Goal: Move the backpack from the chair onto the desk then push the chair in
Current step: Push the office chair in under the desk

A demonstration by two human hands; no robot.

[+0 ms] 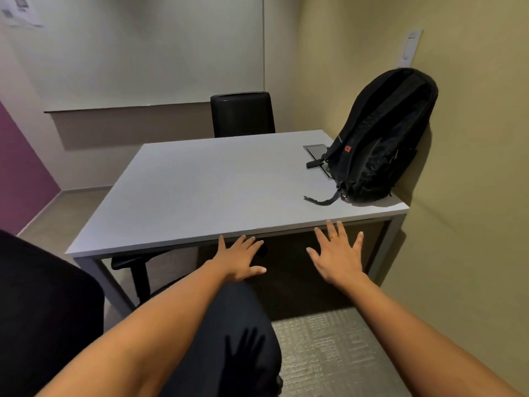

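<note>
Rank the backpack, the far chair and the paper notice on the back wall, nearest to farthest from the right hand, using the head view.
From the right hand, open below the desk's front edge:
1. Backpack: upright on the desk's right side, leaning on the wall.
2. Far chair: behind the desk's far edge.
3. Paper notice: top left, on the back wall.

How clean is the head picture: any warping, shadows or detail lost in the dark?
Head view: wide-angle bend bows the desk edges; backpack folds sink into black; a hand-shaped shadow falls on the dark chair below; paper on the far wall is too blurred to read.
</note>
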